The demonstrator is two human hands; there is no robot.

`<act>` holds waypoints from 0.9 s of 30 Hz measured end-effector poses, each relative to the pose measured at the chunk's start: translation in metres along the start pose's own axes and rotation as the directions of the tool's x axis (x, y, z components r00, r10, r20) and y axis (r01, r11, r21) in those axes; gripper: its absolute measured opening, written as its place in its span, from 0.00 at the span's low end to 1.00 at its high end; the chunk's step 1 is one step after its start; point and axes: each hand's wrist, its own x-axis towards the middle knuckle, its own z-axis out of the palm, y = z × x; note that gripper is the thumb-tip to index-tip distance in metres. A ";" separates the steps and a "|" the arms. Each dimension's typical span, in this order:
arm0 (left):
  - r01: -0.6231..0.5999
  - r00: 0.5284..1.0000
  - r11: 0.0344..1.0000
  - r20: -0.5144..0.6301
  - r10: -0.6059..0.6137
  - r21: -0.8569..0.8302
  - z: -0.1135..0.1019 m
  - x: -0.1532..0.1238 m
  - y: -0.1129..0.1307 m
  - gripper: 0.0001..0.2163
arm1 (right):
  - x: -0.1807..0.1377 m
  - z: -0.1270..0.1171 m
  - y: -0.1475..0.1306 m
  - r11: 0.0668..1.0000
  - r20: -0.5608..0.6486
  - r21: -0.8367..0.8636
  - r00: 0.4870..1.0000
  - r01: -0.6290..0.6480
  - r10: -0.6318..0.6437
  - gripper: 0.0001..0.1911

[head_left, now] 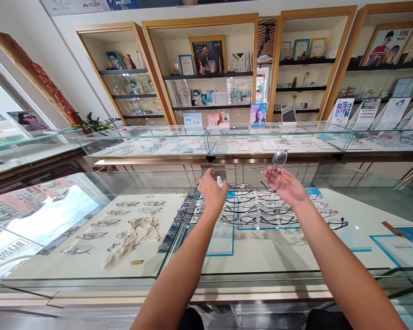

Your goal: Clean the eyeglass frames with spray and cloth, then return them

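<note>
My left hand [212, 191] is raised over the glass counter, its fingers wrapped round a small white-capped bottle [220, 182]; most of the bottle is hidden by the hand. Further right, my right hand [293, 187] is palm up and pinches a pair of thin dark-framed eyeglasses [280, 159]. One lens stands upright above the fingers, and a temple hangs down to the left. Below both hands, several rows of dark eyeglasses [241, 209] show at the counter. A crumpled beige cloth [141, 233] lies to the left, with a small yellowish piece [136, 262] near it.
The glass display case [261, 270] spans the foreground, with more eyeglasses [92, 235] on its left side. A blue-edged card [399, 247] and a brown strip [393, 229] are at the right. Behind stands another glass case [248, 158], then wall shelves [206, 106].
</note>
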 end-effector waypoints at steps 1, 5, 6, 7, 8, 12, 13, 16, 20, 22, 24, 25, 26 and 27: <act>0.040 0.998 0.999 0.047 -0.041 0.016 0.001 0.001 -0.003 0.32 | 0.000 0.000 0.000 1.000 -0.003 0.001 1.000 0.007 -0.007 0.12; 0.113 0.973 0.988 0.190 -0.132 0.110 0.009 0.003 -0.011 0.30 | -0.001 0.000 -0.002 1.000 -0.005 0.011 1.000 0.019 -0.018 0.12; 0.120 0.965 0.983 0.216 -0.149 0.141 0.010 0.003 -0.012 0.27 | -0.002 0.000 -0.002 1.000 -0.002 0.015 1.000 0.015 -0.015 0.12; 0.124 0.955 0.977 0.246 -0.165 0.175 0.011 0.003 -0.013 0.25 | -0.002 0.000 -0.002 1.000 0.003 0.019 1.000 0.011 -0.011 0.12; 0.123 0.943 0.970 0.278 -0.181 0.211 0.012 0.003 -0.013 0.22 | -0.002 0.000 -0.003 1.000 0.008 0.020 1.000 0.007 -0.007 0.13; 0.094 0.920 0.955 0.341 -0.191 0.282 0.011 0.004 -0.014 0.10 | -0.003 0.001 -0.002 1.000 0.020 0.015 1.000 0.004 -0.005 0.14; 0.088 0.931 0.964 0.324 -0.170 0.252 0.010 0.004 -0.013 0.10 | -0.003 0.001 -0.001 1.000 0.020 0.010 1.000 0.005 -0.005 0.15; 0.038 0.967 0.999 0.255 -0.030 -0.027 0.006 0.007 -0.009 0.12 | -0.003 0.002 0.000 1.000 0.015 -0.018 1.000 0.009 -0.009 0.16; 0.075 0.935 0.787 0.317 0.157 -0.612 0.000 0.007 0.005 0.20 | -0.003 0.007 0.001 0.998 0.011 -0.069 1.000 0.007 -0.006 0.17; 0.232 0.891 0.615 0.418 0.177 -0.754 -0.006 0.006 0.015 0.22 | -0.003 0.011 0.002 0.995 0.020 -0.103 1.000 -0.009 0.011 0.17; 0.397 0.825 0.467 0.530 0.195 -0.790 -0.014 0.004 0.026 0.22 | -0.003 0.015 0.005 0.990 0.025 -0.137 0.999 -0.023 0.027 0.18; 0.466 0.789 0.407 0.577 0.211 -0.786 -0.019 0.003 0.030 0.23 | -0.003 0.018 0.007 0.988 0.024 -0.150 0.999 -0.028 0.032 0.18; 0.520 0.756 0.360 0.614 0.228 -0.774 -0.023 0.003 0.034 0.25 | -0.003 0.020 0.009 0.987 0.021 -0.160 0.999 -0.033 0.036 0.18; 0.560 0.728 0.327 0.641 0.243 -0.761 -0.028 0.003 0.037 0.28 | -0.003 0.022 0.012 0.985 0.019 -0.169 0.999 -0.039 0.043 0.18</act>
